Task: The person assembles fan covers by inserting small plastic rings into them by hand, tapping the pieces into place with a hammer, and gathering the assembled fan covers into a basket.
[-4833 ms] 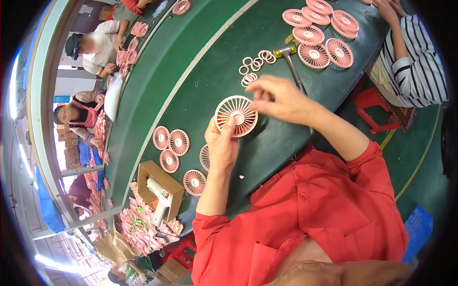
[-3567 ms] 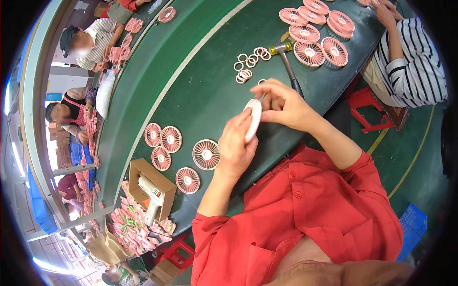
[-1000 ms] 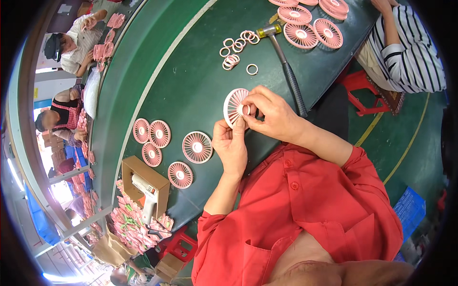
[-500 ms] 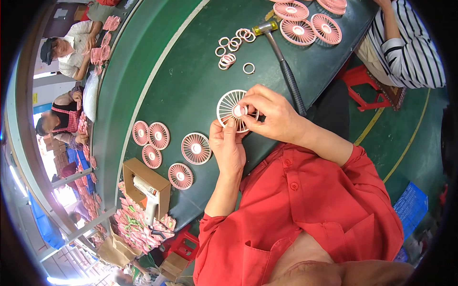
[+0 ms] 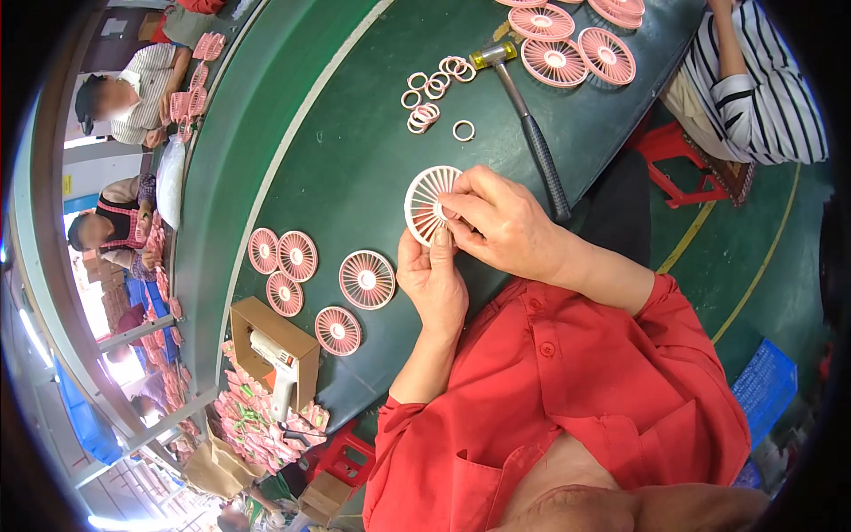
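My left hand [image 5: 434, 288] clamps the grille [image 5: 423, 197] over the counter's [image 5: 377, 168] near side | my right hand [image 5: 512, 223] bunches at its middle, grip unclear | ring visible there earlier now hidden, seating unconfirmed

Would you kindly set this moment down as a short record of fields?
Left hand: holds a pink spoked grille by its lower edge
Right hand: fingers at the grille's centre; what they pinch is hidden
Beyond the hands: loose rings; beside these, a yellow-headed mallet
To the left: five grilles lying flat
Beside them: cardboard box, white gun-shaped tool partly inside
Surface: green table
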Action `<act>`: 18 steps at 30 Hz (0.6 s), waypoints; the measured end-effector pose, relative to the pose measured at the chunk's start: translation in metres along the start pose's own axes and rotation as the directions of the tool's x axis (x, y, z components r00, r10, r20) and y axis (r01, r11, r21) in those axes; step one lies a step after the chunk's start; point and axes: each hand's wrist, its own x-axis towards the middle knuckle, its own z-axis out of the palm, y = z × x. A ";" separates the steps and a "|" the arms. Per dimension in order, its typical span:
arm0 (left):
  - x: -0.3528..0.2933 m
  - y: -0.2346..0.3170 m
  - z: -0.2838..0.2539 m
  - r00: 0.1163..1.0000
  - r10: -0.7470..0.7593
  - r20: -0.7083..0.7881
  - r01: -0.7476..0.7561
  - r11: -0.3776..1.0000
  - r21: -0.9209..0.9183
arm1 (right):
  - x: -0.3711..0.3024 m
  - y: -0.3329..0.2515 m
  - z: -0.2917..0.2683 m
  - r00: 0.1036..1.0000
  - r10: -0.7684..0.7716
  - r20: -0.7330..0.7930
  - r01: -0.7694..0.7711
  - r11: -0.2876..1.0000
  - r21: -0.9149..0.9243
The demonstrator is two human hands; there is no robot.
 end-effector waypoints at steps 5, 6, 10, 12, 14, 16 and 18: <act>0.001 -0.006 -0.010 0.998 0.007 0.055 -0.005 0.999 -0.039 | -0.003 0.002 0.003 1.000 0.007 0.011 -0.007 1.000 0.014; 0.001 -0.006 -0.011 0.998 0.011 0.070 -0.008 0.999 -0.047 | -0.003 0.002 0.004 1.000 0.015 0.007 -0.016 0.999 0.048; 0.001 -0.003 -0.007 0.999 0.015 0.043 -0.014 1.000 -0.024 | -0.005 0.003 0.007 0.999 0.039 -0.022 -0.037 0.993 0.115; 0.001 -0.004 -0.008 0.999 0.004 0.041 -0.003 1.000 -0.031 | -0.005 0.004 0.008 0.999 0.043 -0.026 -0.039 0.991 0.130; 0.001 -0.008 -0.011 0.999 0.011 0.039 -0.010 1.000 -0.015 | -0.008 0.007 0.011 0.998 0.048 -0.030 -0.043 0.989 0.145; -0.001 -0.010 -0.011 0.999 0.017 0.036 -0.018 1.000 0.001 | -0.012 0.011 0.013 0.999 0.040 0.001 -0.039 0.985 0.165; -0.002 -0.010 -0.011 0.999 0.048 0.010 -0.049 0.993 0.108 | -0.014 0.012 0.015 0.999 0.041 0.007 -0.042 0.986 0.162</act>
